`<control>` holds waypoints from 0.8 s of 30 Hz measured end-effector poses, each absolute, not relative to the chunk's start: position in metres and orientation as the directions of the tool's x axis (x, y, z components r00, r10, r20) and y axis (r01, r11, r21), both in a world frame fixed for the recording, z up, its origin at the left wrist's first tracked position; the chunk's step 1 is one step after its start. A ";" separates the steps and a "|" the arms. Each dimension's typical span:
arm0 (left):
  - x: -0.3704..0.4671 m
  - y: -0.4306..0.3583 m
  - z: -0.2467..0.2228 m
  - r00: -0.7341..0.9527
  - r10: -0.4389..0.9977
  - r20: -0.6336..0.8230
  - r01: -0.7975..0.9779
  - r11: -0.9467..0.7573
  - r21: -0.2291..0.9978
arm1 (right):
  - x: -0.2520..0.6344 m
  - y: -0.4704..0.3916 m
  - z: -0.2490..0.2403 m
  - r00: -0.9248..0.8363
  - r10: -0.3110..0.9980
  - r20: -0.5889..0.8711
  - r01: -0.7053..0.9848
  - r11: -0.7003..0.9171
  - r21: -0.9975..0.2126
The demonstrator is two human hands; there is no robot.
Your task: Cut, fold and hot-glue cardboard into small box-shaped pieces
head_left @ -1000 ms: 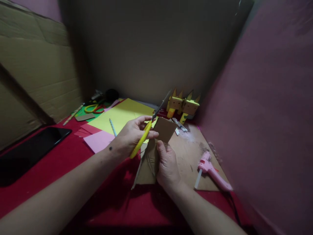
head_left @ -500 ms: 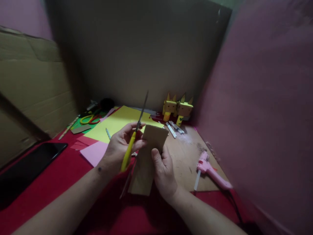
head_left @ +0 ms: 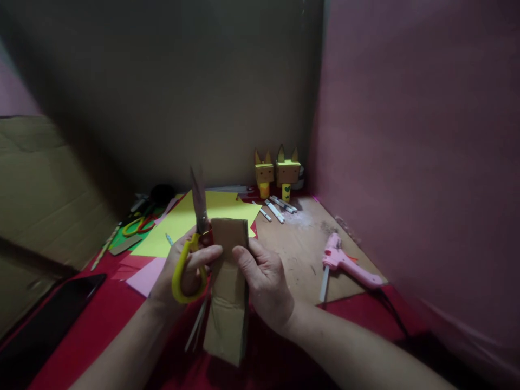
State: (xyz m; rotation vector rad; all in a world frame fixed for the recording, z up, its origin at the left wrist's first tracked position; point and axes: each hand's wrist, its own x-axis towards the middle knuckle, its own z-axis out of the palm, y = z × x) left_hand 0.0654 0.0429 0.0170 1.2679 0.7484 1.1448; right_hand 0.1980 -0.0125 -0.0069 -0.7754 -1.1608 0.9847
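Observation:
Between my two hands is a long folded piece of cardboard (head_left: 227, 292), held upright and creased across its lower half. My right hand (head_left: 266, 276) is closed on its right edge, thumb on the front face. My left hand (head_left: 174, 276) pinches the left edge with its thumb, and a pair of scissors (head_left: 189, 271) with yellow handles hangs in the same hand, blades pointing up. A few thin pale strips (head_left: 195, 327) stick out below the left hand; whether it holds them I cannot tell.
Yellow paper (head_left: 162, 235) and pink paper (head_left: 148, 277) lie behind the left hand. A pink glue gun (head_left: 345, 262) rests on a cardboard board (head_left: 292, 246), near several white markers (head_left: 275, 211). Two cardboard animal figures (head_left: 288, 174) stand at the back. A black phone (head_left: 60, 319) lies at left.
The cardboard has turned, its creased face now toward me, and sits slightly lower and left. The scissors have swung so their yellow handle loops show. My view has shifted.

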 end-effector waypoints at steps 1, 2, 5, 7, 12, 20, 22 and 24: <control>0.066 0.043 0.017 0.298 0.942 0.156 -0.233 -0.087 0.969 | 0.198 -0.013 -0.006 0.098 0.922 0.375 -0.211 0.388 -0.897; 0.067 0.043 0.017 0.290 0.944 0.157 -0.226 -0.092 0.970 | 0.199 -0.013 -0.006 0.097 0.923 0.374 -0.212 0.386 -0.898; 0.068 0.042 0.019 0.259 0.950 0.177 -0.191 -0.129 0.973 | 0.200 -0.013 -0.004 0.090 0.930 0.357 -0.253 0.368 -0.895; 0.067 0.040 0.020 0.239 0.950 0.199 -0.167 -0.162 0.973 | 0.202 -0.013 -0.002 0.102 0.932 0.349 -0.264 0.363 -0.893; 0.061 0.037 0.023 0.247 0.937 0.248 -0.160 -0.213 0.964 | 0.208 -0.012 0.003 0.077 0.920 0.385 -0.283 0.391 -0.876; 0.057 0.037 0.023 0.219 0.938 0.269 -0.167 -0.236 0.957 | 0.207 -0.011 -0.002 0.022 0.920 0.391 -0.524 0.343 -0.780; 0.054 0.038 0.019 0.219 0.940 0.260 -0.168 -0.227 0.959 | 0.205 -0.010 -0.004 0.044 0.925 0.377 -0.529 0.341 -0.777; 0.052 0.040 0.015 0.208 0.942 0.262 -0.170 -0.229 0.959 | 0.204 -0.010 -0.005 0.062 0.928 0.367 -0.530 0.342 -0.776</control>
